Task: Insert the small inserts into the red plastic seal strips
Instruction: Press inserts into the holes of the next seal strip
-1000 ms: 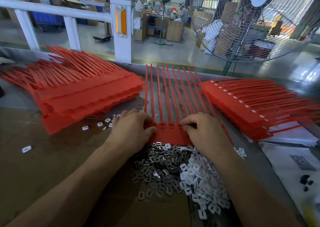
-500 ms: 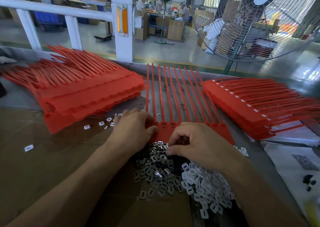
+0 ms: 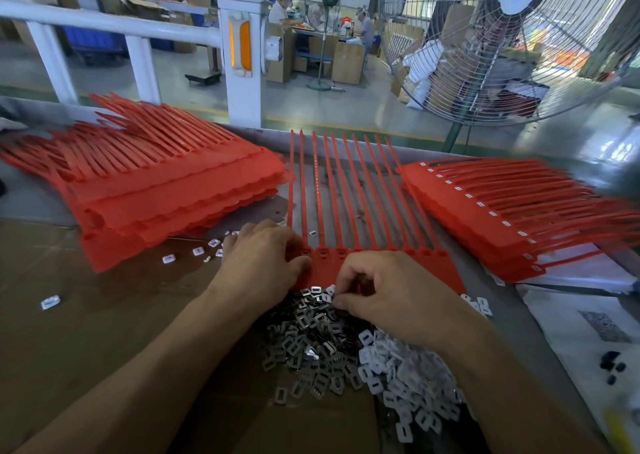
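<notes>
The left hand (image 3: 261,263) pressed on the left end of the red seal strip (image 3: 440,270) to steady it on the surface (image 3: 69,332), while just nearside of that strip the right hand (image 3: 391,297) pinched, seemingly, 1 insert from the insert pile (image 3: 346,356).

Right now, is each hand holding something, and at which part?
The left hand presses the red seal strip down at its head end. The right hand curls its fingers into the insert pile; whether it pinches one cannot be told.
</notes>
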The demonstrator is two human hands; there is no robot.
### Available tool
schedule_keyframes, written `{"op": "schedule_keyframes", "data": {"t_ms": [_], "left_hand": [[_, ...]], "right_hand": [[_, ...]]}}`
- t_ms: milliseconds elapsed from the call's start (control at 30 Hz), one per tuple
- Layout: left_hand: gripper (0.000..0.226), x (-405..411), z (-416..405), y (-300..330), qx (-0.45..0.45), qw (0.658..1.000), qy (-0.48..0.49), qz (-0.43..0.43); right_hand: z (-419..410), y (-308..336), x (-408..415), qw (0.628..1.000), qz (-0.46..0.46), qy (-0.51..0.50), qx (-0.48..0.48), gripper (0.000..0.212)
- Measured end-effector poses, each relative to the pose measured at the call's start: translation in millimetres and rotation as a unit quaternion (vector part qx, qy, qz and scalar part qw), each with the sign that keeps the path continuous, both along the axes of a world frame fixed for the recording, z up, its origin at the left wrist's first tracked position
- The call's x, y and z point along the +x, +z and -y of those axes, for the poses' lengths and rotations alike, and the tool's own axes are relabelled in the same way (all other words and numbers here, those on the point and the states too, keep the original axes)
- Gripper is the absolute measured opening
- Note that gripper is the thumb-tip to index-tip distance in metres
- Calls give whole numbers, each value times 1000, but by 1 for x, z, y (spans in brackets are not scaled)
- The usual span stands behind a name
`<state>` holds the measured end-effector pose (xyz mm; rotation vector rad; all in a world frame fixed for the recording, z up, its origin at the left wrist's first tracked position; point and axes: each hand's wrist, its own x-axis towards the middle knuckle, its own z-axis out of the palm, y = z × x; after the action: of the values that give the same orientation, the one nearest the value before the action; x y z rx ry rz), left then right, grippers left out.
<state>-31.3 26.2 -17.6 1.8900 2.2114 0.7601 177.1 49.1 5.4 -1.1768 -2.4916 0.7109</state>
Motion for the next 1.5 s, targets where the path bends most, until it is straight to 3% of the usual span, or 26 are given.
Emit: {"op": "schedule_keyframes", "data": {"t_ms": [333,767,1033,1500], "left_hand": [[34,0,1,0,-8,1000,-3,-4],[34,-2,2,0,-10,1000,-11,8],[33,-2,1,0,-10,1000,-9,7],[33,-1,1,1,-12,1000,-10,2]], "right_hand": [[-2,-5,-1,992,-114,-58,23,15],[-24,-16,13,943,-266,-200,22,14],[-34,-20,22,945,-222,-241,4,25],[-43,-20,20,968,-108,-218,66,16]]}}
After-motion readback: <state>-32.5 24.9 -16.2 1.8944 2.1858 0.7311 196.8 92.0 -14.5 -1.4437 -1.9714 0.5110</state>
